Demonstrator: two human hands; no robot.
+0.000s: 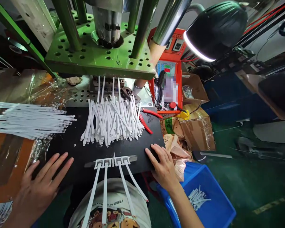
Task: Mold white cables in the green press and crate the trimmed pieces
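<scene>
In the head view, both my hands are empty, fingers spread. My left hand is by the left edge of the black surface, my right hand at its right edge. Between them sits a white toothed piece, four white straps trailing from it toward me. Ahead, between my hands, lies a heap of white strips, red-handled pliers at its right end. A blue bin stands right of my right hand.
</scene>
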